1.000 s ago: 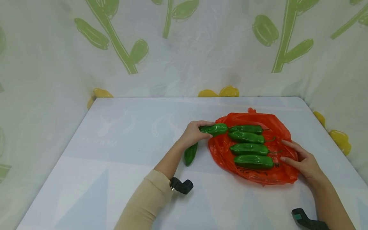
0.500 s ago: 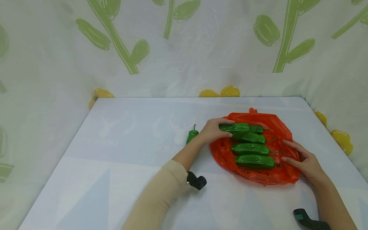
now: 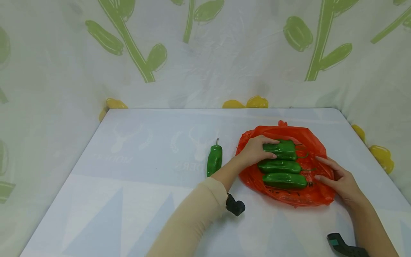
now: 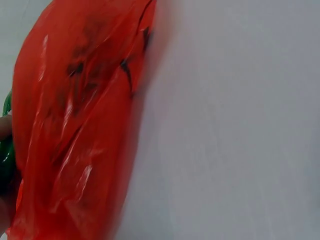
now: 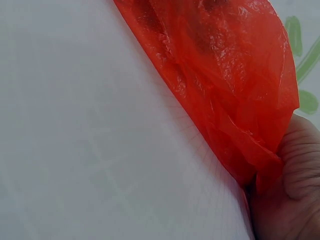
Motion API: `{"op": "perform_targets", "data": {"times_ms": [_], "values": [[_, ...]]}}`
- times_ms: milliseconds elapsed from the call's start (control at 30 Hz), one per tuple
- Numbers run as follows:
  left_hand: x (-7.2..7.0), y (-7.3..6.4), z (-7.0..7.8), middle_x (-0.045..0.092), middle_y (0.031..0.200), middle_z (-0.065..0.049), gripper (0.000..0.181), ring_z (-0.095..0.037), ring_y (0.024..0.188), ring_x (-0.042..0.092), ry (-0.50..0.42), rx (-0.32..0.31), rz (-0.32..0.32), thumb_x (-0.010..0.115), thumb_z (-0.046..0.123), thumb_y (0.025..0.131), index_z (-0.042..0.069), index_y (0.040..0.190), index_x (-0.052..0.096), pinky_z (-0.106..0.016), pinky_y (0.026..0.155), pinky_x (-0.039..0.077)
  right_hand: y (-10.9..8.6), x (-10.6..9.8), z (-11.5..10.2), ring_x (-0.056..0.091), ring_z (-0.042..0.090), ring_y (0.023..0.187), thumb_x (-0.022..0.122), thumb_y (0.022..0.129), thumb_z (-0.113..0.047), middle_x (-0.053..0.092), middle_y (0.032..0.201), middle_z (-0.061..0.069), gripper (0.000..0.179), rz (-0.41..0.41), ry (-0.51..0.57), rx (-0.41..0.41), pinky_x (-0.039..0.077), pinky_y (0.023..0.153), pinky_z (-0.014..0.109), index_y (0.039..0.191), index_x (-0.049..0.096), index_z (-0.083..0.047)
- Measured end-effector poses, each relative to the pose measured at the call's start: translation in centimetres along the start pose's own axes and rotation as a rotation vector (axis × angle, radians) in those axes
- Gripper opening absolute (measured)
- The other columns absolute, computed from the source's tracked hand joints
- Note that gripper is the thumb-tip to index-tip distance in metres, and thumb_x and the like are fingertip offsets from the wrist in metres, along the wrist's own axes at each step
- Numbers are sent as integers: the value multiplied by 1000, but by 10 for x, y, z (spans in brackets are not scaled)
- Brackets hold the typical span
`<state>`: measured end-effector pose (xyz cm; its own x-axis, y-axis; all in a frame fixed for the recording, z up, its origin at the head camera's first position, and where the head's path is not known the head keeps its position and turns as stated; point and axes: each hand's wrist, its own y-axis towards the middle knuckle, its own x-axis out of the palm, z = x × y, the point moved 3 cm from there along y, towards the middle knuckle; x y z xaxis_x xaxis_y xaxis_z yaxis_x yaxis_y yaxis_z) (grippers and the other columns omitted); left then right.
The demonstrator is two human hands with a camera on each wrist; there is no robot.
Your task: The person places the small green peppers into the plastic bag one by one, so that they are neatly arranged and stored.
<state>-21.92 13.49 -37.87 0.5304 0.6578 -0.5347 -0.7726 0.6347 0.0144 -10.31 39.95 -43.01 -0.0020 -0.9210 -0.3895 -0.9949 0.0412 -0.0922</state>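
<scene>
My left hand (image 3: 257,150) pinches a green pepper (image 3: 285,149) between thumb and fingers, low over the other peppers in the red plastic bag (image 3: 313,141). Two more peppers lie side by side just nearer, a middle one (image 3: 279,166) and a front one (image 3: 284,181), stems to the right. The held pepper partly covers the ones under it. My right hand (image 3: 343,182) holds the bag's right rim, thumb and fingers reaching over it. In the right wrist view the red film (image 5: 225,75) bunches against that hand. A single pepper (image 3: 214,160) lies left of the bag.
The white table (image 3: 96,207) has pale blue triangles and faint printed designs. Its back edge meets a patterned curtain (image 3: 224,71). Black wrist camera mounts (image 3: 236,205) stick out from both wrists close to the table.
My left hand has carried the pepper rightward from the bag's left edge onto the peppers inside. The lone pepper is now uncovered by the arm. My right hand stays at the rim.
</scene>
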Motion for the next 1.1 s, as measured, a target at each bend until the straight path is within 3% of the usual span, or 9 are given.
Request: {"op": "perform_targets", "data": {"times_ms": [200, 400, 833, 1100], "values": [[14, 5, 1, 56, 122, 2, 45, -5, 104, 49, 13, -7, -6, 73, 23, 84, 22, 127, 62, -14, 83, 42, 1, -1, -1, 13, 9, 142, 57, 94, -12, 27, 147, -20, 60, 1, -29, 3, 43, 78, 3, 148, 34, -25], [18, 4, 3, 57, 124, 1, 46, -6, 106, 50, 43, 16, -11, 72, 23, 84, 22, 128, 61, -13, 85, 43, 2, -1, -3, 14, 11, 142, 58, 94, -14, 26, 148, -19, 60, -2, -34, 21, 44, 76, 4, 148, 33, -27], [11, -1, 3, 56, 125, 2, 48, -6, 109, 50, 42, 14, 6, 74, 25, 83, 19, 129, 61, -14, 86, 43, 1, 0, -2, 13, 10, 143, 58, 94, -10, 27, 148, -18, 60, 1, 7, 0, 43, 78, 3, 148, 35, -25], [4, -6, 1, 56, 122, 2, 50, -6, 106, 53, 16, 43, -14, 75, 25, 82, 18, 129, 60, -12, 85, 44, 0, -1, 0, 11, 10, 143, 58, 93, -10, 27, 148, -19, 60, 5, 18, 7, 43, 77, 3, 147, 35, -25]]}}
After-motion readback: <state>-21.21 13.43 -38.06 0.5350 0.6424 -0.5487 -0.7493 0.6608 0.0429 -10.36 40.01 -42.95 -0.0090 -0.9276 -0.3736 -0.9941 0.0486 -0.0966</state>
